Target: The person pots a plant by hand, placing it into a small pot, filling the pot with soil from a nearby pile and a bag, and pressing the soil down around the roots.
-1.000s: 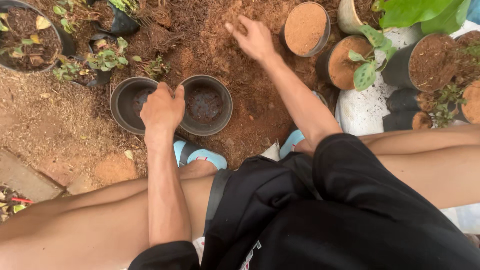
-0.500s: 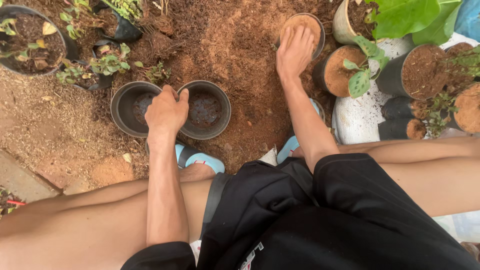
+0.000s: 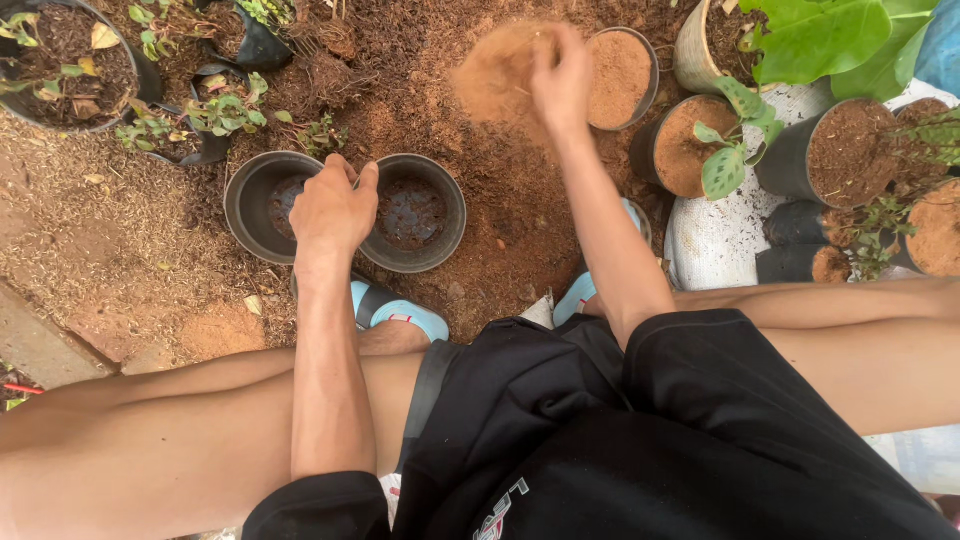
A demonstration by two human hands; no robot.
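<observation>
Two black plastic pots stand side by side on the soil, the left pot (image 3: 262, 205) and the right pot (image 3: 418, 212), each with a little dark soil at the bottom. My left hand (image 3: 332, 208) grips the touching rims of both pots. My right hand (image 3: 562, 78) is raised over the dirt pile, closed on a handful of brown soil (image 3: 498, 72) that blurs and spills to its left. A soil-filled pot (image 3: 622, 76) sits just right of that hand.
Reddish loose soil (image 3: 430, 110) covers the ground ahead. Filled pots, some with green seedlings (image 3: 725, 160), crowd the right on a white sack (image 3: 720, 240). Potted plants (image 3: 60, 60) and black grow bags (image 3: 210, 115) stand at upper left. My knees and blue sandals (image 3: 400, 310) are below.
My right hand moved from the filled pot at upper right toward the left and lifted, now carrying a handful of soil. My left hand stays on the two pot rims.
</observation>
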